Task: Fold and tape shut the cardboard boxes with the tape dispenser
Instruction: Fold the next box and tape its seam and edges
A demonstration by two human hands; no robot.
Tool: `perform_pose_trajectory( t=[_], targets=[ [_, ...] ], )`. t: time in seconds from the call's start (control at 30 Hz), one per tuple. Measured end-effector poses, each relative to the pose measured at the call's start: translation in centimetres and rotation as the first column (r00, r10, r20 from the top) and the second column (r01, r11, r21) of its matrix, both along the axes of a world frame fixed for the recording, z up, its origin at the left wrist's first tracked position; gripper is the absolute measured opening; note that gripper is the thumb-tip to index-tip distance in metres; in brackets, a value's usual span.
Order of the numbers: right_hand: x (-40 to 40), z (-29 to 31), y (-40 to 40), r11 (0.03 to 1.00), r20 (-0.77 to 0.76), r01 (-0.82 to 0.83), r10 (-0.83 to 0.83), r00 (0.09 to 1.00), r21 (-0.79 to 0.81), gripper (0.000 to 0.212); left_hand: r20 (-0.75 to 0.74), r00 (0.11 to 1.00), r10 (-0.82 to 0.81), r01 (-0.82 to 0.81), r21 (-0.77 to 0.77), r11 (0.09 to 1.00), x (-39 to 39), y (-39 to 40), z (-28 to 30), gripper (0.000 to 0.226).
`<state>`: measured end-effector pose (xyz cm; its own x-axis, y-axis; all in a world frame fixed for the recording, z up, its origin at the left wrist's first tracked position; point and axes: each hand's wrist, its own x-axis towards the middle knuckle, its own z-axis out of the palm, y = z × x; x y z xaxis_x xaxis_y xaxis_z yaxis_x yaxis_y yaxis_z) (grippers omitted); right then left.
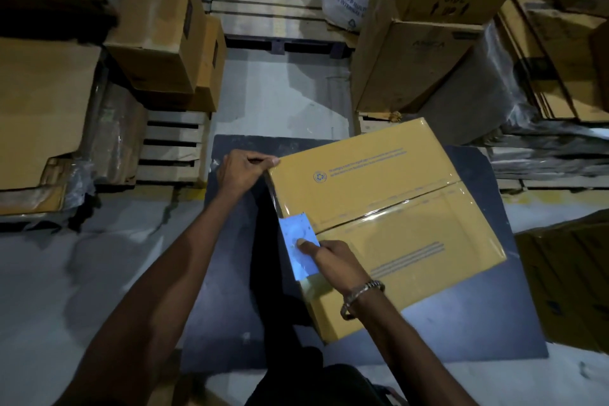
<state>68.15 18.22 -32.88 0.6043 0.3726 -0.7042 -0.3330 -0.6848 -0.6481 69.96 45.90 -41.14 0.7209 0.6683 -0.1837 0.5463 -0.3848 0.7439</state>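
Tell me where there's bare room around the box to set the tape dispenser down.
Bare dark board left of the box, beneath the left hand, and a strip near its right edge. Crowded beyond: stacked cartons and pallets.

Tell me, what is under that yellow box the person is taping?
The yellow box sits on a dark flat board that sticks out past its edges. What the board rests on is covered. The left hand grips the box's corner; the right hand holds a blue tape dispenser.
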Motion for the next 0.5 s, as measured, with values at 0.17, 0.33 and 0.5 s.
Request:
perform_pose_trajectory(
  t=[0.17, 0.33, 0.5],
  targets=[
    [-0.9, -0.2, -0.8, 0.998, -0.042, 0.055, -0.057, 0.998, -0.043, 0.064, -0.024, 0.999, 0.038, -0.031, 0.233, 0.972, -0.3, -2.4, 1.1, 0.039],
    [-1.1, -0.1, 0.0, 0.995, 0.003, 0.084, -0.084, 0.996, -0.062, 0.068, -0.014, 0.968, -0.25, 0.231, 0.443, 0.867, -0.9, -5.7, 1.5, 0.043],
    [-1.2, 0.7, -0.4, 0.994, 0.051, 0.099, -0.097, 0.994, -0.043, 0.057, -0.155, 0.873, -0.463, 0.482, 0.42, 0.769, -3.0, -7.5, -0.7, 0.082]
  ],
)
